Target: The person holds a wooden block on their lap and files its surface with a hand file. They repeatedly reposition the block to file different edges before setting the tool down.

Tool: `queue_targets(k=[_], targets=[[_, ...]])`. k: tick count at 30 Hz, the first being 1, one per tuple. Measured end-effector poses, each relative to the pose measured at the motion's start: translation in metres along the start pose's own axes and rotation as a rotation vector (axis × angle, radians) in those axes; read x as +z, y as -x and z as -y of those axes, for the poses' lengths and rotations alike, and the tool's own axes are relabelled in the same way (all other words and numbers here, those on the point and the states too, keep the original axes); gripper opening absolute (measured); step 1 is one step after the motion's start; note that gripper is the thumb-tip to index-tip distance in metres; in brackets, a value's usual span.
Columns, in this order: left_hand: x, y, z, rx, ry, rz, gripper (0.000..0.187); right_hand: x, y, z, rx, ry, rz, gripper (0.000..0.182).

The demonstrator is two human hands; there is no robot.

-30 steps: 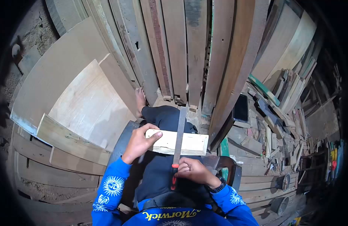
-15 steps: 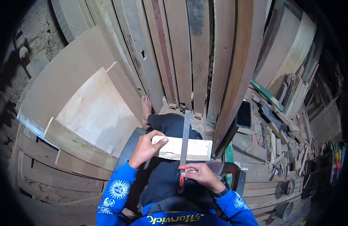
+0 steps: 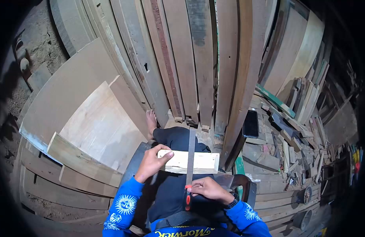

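My left hand (image 3: 154,162) is closed on the left end of a pale wooden block (image 3: 205,162), with the thumb on top and the fingers at the far edge. The block lies crosswise over my lap. Across its upper face runs a long flat metal file (image 3: 191,158), pointing away from me. My right hand (image 3: 208,189) grips the file by its red and black handle, close to the block's near edge. The fingers of my left hand under the block are hidden.
Long planks (image 3: 198,71) lean in a row ahead. Plywood sheets (image 3: 99,118) stand on the left. A black phone-like slab (image 3: 251,124) rests to the right, beside heaped wood offcuts (image 3: 289,146). A bare foot (image 3: 151,120) shows by the planks.
The file has slid a little toward my body across the block, with my right hand on its handle. My left hand still holds the block. The whole view has shifted slightly.
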State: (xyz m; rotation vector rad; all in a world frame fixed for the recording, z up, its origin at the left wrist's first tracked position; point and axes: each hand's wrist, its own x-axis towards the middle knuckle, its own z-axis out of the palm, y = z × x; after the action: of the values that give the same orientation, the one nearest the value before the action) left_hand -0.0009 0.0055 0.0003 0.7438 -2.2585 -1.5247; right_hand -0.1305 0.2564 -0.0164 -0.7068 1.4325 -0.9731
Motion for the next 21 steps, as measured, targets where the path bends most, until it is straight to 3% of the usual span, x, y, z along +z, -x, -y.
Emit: queue_targets(k=[2, 4, 9, 11, 17, 20, 21], targets=[[0.001, 0.001, 0.001, 0.000, 0.008, -0.003, 0.036, 0.001, -0.001, -0.005, 0.029, 0.032, 0.019, 0.034], [0.001, 0.002, 0.002, 0.002, 0.015, -0.002, 0.036, 0.003, -0.003, -0.013, -0.120, -0.193, -0.109, 0.033], [0.000, 0.002, -0.005, 0.016, -0.013, 0.005, 0.033, -0.003, -0.002, -0.008, -0.106, -0.078, -0.107, 0.031], [0.000, 0.001, -0.002, 0.023, -0.018, -0.004, 0.032, -0.006, 0.001, -0.011, -0.020, -0.038, -0.015, 0.031], [0.002, 0.003, -0.001, -0.028, 0.023, 0.017, 0.033, 0.001, 0.007, 0.001, -0.182, -0.183, -0.227, 0.026], [0.001, 0.002, -0.004, 0.002, -0.009, -0.009, 0.034, -0.005, 0.004, -0.005, -0.287, 0.314, -0.143, 0.021], [0.002, 0.002, -0.003, -0.005, -0.010, -0.008, 0.034, -0.003, 0.004, -0.004, -0.284, 0.310, -0.139, 0.021]])
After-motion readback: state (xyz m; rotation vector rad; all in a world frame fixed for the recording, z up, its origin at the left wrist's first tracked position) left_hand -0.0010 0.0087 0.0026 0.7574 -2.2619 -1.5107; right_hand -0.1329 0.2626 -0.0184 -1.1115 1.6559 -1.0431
